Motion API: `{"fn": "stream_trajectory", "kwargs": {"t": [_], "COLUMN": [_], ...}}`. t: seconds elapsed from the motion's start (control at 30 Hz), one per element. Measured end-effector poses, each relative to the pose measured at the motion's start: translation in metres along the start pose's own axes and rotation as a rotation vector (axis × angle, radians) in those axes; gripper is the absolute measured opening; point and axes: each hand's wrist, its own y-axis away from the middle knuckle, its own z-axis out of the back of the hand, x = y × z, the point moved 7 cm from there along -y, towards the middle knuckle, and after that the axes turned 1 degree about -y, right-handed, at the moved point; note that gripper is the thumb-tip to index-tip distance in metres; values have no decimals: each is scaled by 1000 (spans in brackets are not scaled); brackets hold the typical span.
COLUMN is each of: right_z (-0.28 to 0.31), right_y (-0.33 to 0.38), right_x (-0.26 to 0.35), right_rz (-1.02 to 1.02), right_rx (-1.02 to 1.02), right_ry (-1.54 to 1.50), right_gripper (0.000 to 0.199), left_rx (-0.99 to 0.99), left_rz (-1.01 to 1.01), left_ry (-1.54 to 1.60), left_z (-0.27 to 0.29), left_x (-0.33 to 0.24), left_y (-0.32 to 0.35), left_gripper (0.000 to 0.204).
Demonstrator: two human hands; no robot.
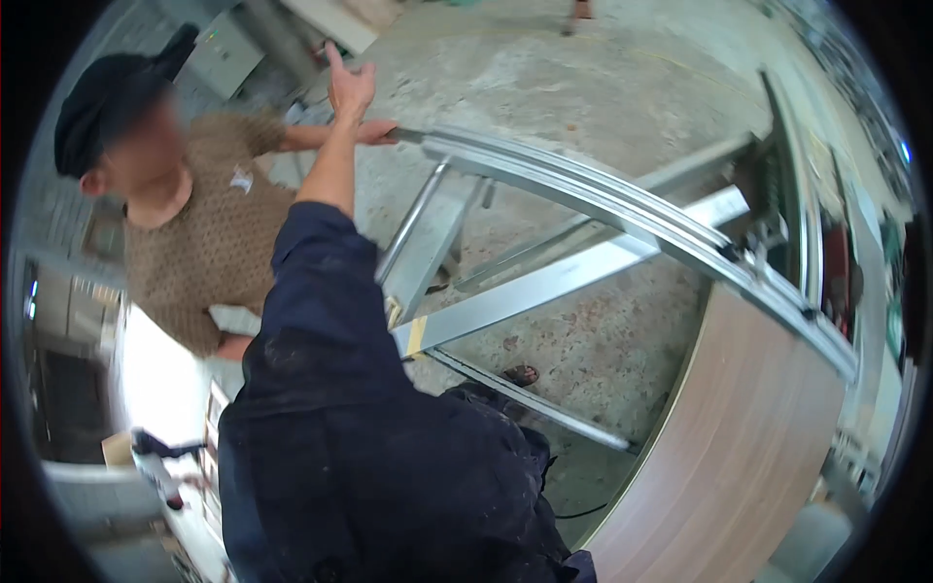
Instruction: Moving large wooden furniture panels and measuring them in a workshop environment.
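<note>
My left hand (350, 89) is raised at the end of an outstretched arm in a dark blue sleeve (326, 282). Its index finger points away from me, the thumb stands apart, and I see nothing held in it. Just below and to its right, a co-worker's hand (377, 132) is at the end of a long silver metal rail (573, 189). That rail runs to the right across a metal frame. Beneath it a flat silver bar (535, 291) lies slantwise, with a yellow band near its closer end. My right hand is out of view.
A person in a brown knitted top (209, 223) and dark cap stands at the left. A wood-grain panel (729, 428) fills the lower right. Metal bars (530, 398) cross above the stained concrete floor (593, 360). Farther off at lower left is another person (160, 466).
</note>
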Motion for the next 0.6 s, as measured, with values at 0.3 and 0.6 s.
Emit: {"fn": "stream_trajectory", "kwargs": {"t": [0.3, 0.6], "right_z": [48, 217], "right_y": [-8, -47], "right_x": [-14, 190], "right_rz": [262, 106], "right_rx": [1035, 622], "right_ry": [2158, 2218], "right_gripper": [63, 67], "left_rx": [698, 1933], "left_rz": [-370, 209], "left_ry": [303, 359], "left_z": [-13, 181], "left_x": [-228, -223], "left_y": [317, 836], "left_gripper": [70, 83]}}
